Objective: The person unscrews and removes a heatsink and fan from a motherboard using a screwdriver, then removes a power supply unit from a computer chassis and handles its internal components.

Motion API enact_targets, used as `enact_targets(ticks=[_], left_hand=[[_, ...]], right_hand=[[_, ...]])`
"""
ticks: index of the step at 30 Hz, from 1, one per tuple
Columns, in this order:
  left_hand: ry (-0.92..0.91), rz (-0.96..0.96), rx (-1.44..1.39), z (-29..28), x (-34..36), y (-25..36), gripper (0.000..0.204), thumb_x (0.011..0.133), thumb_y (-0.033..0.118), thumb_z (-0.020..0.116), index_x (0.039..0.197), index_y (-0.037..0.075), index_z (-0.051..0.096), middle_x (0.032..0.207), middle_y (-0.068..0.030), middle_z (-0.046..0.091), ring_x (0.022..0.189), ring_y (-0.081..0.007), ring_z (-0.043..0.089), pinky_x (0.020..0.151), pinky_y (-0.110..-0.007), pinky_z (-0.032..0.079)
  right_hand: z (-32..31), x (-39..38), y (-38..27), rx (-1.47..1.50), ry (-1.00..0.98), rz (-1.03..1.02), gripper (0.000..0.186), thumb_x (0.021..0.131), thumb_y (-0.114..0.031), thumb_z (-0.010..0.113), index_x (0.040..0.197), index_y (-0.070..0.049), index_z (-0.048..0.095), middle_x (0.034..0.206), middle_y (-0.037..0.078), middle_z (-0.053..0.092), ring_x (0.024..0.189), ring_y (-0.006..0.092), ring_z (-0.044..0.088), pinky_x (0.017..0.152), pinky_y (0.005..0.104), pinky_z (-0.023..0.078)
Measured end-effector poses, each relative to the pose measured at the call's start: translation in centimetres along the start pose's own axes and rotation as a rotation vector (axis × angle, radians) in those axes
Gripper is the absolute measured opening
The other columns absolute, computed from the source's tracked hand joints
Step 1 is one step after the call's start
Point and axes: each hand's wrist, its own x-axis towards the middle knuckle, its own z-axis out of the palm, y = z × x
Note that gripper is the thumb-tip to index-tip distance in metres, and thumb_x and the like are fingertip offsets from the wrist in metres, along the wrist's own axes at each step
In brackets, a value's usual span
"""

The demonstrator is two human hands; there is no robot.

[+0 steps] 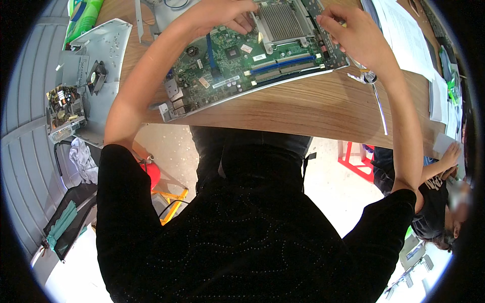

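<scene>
A green motherboard (pixel 222 60) lies in a metal tray on the wooden table, in front of me. At its top is a finned metal heatsink (pixel 283 22). My left hand (pixel 230 14) reaches over the board to the heatsink's left side, its fingers bent and closed at the bracket; what they grip is hidden. Beyond the board's right edge, my right hand (pixel 356 38) is closed, thumb against forefinger, beside the perforated metal edge (pixel 331 48). Anything in that pinch is too small to make out. Blue and dark memory slots (pixel 285 68) run along the board's near side.
A long thin metal shaft (pixel 379 108) lies under my right forearm. Papers (pixel 404 38) are stacked at right. On the left stand an open metal case (pixel 108 45), a black fan (pixel 96 77) and an exposed circuit unit (pixel 65 108). Another person's hand (pixel 451 154) is at far right.
</scene>
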Motion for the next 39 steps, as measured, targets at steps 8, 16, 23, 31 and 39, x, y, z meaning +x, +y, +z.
enact_targets(ticks=[8,16,23,31,39], left_hand=[[0.009,-0.022,0.019,0.0,-0.8,1.0,0.041,0.099,0.031,0.064,0.112,-0.009,0.066,0.087,-0.0201,0.071,0.074,-0.0239,0.071,0.066,-0.036,0.061],[0.305,0.806,0.945,4.1,-3.9,3.3,0.029,0.089,0.021,0.075,0.113,0.005,0.068,0.118,-0.0171,0.064,0.113,-0.0353,0.063,0.098,-0.045,0.050],[0.064,1.036,1.047,7.9,-0.5,2.4,0.032,0.086,0.021,0.077,0.116,0.012,0.068,0.145,-0.0123,0.055,0.142,-0.0343,0.044,0.119,-0.046,0.038],[-0.009,0.965,0.829,7.9,0.6,1.7,0.037,0.081,0.010,0.073,0.117,0.006,0.066,0.127,-0.0186,0.059,0.132,-0.0387,0.050,0.111,-0.049,0.038],[0.008,0.885,0.777,8.0,0.6,2.0,0.050,0.081,0.005,0.072,0.129,-0.001,0.058,0.129,-0.0231,0.059,0.130,-0.0415,0.051,0.113,-0.050,0.039]], right_hand=[[-4.0,-1.3,-2.5,0.127,0.232,0.043,0.024,0.099,-0.019,0.060,0.093,0.000,0.071,0.068,0.007,0.065,0.060,0.0138,0.062,0.057,0.0309,0.050],[-7.0,-5.9,-3.2,0.378,0.682,-0.218,0.025,0.100,-0.022,0.057,0.092,-0.002,0.069,0.069,0.002,0.061,0.061,0.0100,0.058,0.057,0.0287,0.047],[-5.5,-5.1,0.4,0.807,0.717,-0.407,0.026,0.099,-0.023,0.055,0.092,-0.003,0.068,0.071,0.003,0.060,0.063,0.0122,0.058,0.060,0.0307,0.047],[-5.1,-4.4,3.8,0.996,0.661,-0.526,0.027,0.099,-0.026,0.052,0.094,-0.004,0.067,0.073,0.003,0.058,0.066,0.0146,0.057,0.064,0.0329,0.046],[-4.9,-3.9,4.7,1.044,0.615,-0.582,0.028,0.098,-0.028,0.050,0.095,-0.006,0.066,0.075,0.004,0.057,0.069,0.0170,0.057,0.067,0.0351,0.045]])
